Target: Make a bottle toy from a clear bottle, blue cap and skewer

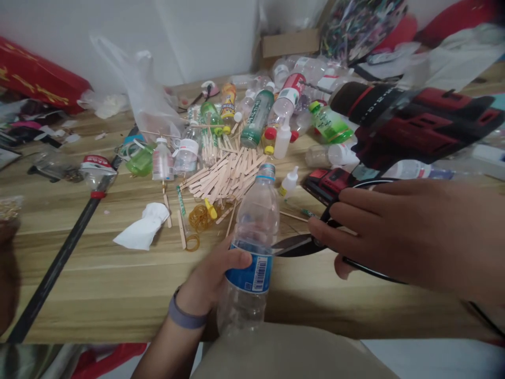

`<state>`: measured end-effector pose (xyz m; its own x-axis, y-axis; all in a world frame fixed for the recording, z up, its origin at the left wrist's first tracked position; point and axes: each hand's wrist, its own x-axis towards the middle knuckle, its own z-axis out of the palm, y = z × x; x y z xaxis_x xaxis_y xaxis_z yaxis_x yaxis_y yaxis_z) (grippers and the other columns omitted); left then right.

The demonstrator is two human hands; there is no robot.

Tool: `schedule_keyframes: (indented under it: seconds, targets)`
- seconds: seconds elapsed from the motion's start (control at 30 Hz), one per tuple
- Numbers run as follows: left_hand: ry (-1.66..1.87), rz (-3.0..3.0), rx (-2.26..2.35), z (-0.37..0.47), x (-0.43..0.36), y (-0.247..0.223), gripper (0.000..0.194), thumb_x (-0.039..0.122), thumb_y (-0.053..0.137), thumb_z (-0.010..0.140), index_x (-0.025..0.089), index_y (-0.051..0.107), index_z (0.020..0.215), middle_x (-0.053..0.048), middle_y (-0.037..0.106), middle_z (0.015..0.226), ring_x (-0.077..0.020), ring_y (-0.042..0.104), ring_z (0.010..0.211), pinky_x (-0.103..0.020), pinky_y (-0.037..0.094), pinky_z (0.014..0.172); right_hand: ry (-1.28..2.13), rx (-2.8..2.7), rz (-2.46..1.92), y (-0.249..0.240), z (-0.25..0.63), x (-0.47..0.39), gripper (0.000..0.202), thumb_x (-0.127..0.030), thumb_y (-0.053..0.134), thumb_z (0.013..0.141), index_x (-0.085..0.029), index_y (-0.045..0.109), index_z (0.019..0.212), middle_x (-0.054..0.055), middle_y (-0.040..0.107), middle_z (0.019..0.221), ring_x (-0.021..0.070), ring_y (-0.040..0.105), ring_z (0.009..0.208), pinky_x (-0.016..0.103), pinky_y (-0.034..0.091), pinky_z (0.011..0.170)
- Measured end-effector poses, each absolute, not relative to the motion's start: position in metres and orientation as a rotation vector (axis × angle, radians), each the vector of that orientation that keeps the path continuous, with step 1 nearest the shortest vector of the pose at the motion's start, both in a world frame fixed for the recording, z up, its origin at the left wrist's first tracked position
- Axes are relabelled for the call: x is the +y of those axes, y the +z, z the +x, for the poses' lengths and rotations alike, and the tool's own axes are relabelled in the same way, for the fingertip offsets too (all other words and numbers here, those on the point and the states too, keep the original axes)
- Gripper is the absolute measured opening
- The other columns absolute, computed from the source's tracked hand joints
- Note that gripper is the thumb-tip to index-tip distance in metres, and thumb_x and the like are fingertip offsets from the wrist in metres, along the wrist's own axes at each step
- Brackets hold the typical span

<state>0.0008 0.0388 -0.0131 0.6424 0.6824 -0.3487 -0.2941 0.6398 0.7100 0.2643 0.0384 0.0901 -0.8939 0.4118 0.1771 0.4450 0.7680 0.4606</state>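
Note:
My left hand (216, 273) is wrapped round a clear plastic bottle (258, 210) with a blue label, its thumb on the label. The bottle stands nearly upright at the table's front edge, its neck uncapped. My right hand (379, 237) grips black-handled scissors (294, 247), fingers in the handle loops. The dark blade meets the bottle's side at the label's upper right edge; whether it has pierced the plastic I cannot tell. Beyond my right hand rests a red and black cordless drill (418, 123).
Wooden sticks (229, 173) lie heaped behind the bottle, with rubber bands (200, 217) in front. Several other bottles (258, 118) crowd the back. A crumpled white tissue (144, 227) and a black pole (59, 263) lie left. A small dropper bottle (290, 182) stands nearby.

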Motion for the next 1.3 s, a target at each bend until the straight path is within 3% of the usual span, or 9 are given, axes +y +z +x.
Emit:
schedule_keyframes:
  seconds: [0.13, 0.33, 0.43, 0.53, 0.63, 0.77, 0.9, 1.07, 1.3]
  targets:
    - [0.594, 0.69, 0.642, 0.002, 0.037, -0.01, 0.054, 0.038, 0.077, 0.066, 0.015, 0.07, 0.114, -0.006, 0.074, 0.093, -0.018, 0.064, 0.075, -0.026, 0.043, 0.065, -0.685, -2.94, -0.647, 0.096, 0.265, 0.046, 0.06, -0.023, 0.011, 0.108, -0.022, 0.064, 0.08, 0.005, 0.048, 0.065, 0.0206, 0.041, 0.062, 0.037, 0.018, 0.057]
    - [0.594, 0.734, 0.609, 0.001, 0.033, -0.018, 0.056, 0.039, 0.073, 0.067, 0.013, 0.067, 0.117, -0.009, 0.072, 0.097, -0.0184, 0.06, 0.076, -0.029, 0.043, 0.068, -0.633, -2.997, -0.522, 0.089, 0.272, 0.051, 0.048, -0.034, 0.025, 0.109, -0.021, 0.068, 0.094, 0.002, 0.048, 0.067, 0.0202, 0.044, 0.064, 0.037, 0.015, 0.058]
    - [0.582, 0.715, 0.595, 0.0, 0.031, -0.023, 0.058, 0.039, 0.074, 0.065, 0.013, 0.068, 0.117, -0.008, 0.072, 0.097, -0.0188, 0.061, 0.075, -0.029, 0.043, 0.066, -0.601, -3.027, -0.498, 0.087, 0.274, 0.052, 0.028, -0.046, 0.06, 0.096, -0.019, 0.069, 0.099, 0.001, 0.051, 0.069, 0.0202, 0.045, 0.065, 0.037, 0.019, 0.058]
    - [0.589, 0.704, 0.554, 0.002, 0.031, -0.023, 0.055, 0.035, 0.073, 0.065, 0.013, 0.069, 0.115, -0.006, 0.072, 0.093, -0.02, 0.064, 0.079, -0.026, 0.043, 0.066, -0.476, -3.046, -0.505, 0.086, 0.275, 0.051, 0.038, -0.051, 0.077, 0.083, -0.02, 0.068, 0.101, -0.001, 0.054, 0.07, 0.0193, 0.047, 0.064, 0.036, 0.024, 0.057]
    - [0.594, 0.711, 0.514, 0.004, 0.031, -0.019, 0.054, 0.032, 0.073, 0.064, 0.015, 0.069, 0.114, -0.004, 0.072, 0.09, -0.0192, 0.065, 0.08, -0.024, 0.044, 0.066, -0.328, -3.004, -0.536, 0.082, 0.274, 0.049, 0.03, -0.046, 0.058, 0.099, -0.018, 0.069, 0.098, 0.0, 0.054, 0.068, 0.0192, 0.049, 0.062, 0.036, 0.028, 0.056]
    - [0.602, 0.677, 0.498, 0.004, 0.031, -0.021, 0.054, 0.031, 0.075, 0.062, 0.017, 0.068, 0.113, -0.003, 0.072, 0.085, -0.0148, 0.061, 0.07, -0.023, 0.046, 0.066, -0.196, -2.928, -0.563, 0.074, 0.272, 0.042, 0.052, -0.036, 0.025, 0.11, -0.014, 0.069, 0.094, 0.003, 0.055, 0.066, 0.0197, 0.052, 0.061, 0.035, 0.031, 0.055]
    - [0.582, 0.653, 0.549, 0.004, 0.029, -0.02, 0.058, 0.033, 0.075, 0.06, 0.017, 0.067, 0.115, -0.002, 0.07, 0.08, -0.0138, 0.059, 0.065, -0.022, 0.044, 0.06, -0.05, -2.876, -0.631, 0.066, 0.271, 0.033, 0.048, -0.042, 0.031, 0.108, -0.011, 0.067, 0.102, 0.004, 0.059, 0.07, 0.0203, 0.055, 0.063, 0.034, 0.035, 0.056]
    - [0.62, 0.642, 0.572, 0.006, 0.025, -0.016, 0.056, 0.033, 0.075, 0.06, 0.018, 0.069, 0.113, -0.004, 0.073, 0.088, -0.0199, 0.065, 0.079, -0.026, 0.047, 0.066, 0.111, -2.758, -0.696, 0.054, 0.27, 0.024, 0.045, -0.041, 0.034, 0.108, -0.01, 0.066, 0.102, 0.003, 0.061, 0.07, 0.0168, 0.055, 0.06, 0.029, 0.035, 0.055]
    - [0.703, 0.641, 0.545, 0.004, 0.025, -0.014, 0.053, 0.039, 0.083, 0.06, 0.018, 0.071, 0.108, -0.005, 0.073, 0.089, -0.0199, 0.067, 0.078, -0.026, 0.048, 0.063, 0.402, -2.567, -0.899, 0.034, 0.265, 0.006, 0.046, -0.051, 0.039, 0.105, -0.016, 0.068, 0.107, 0.003, 0.061, 0.071, 0.0156, 0.055, 0.057, 0.027, 0.036, 0.052]
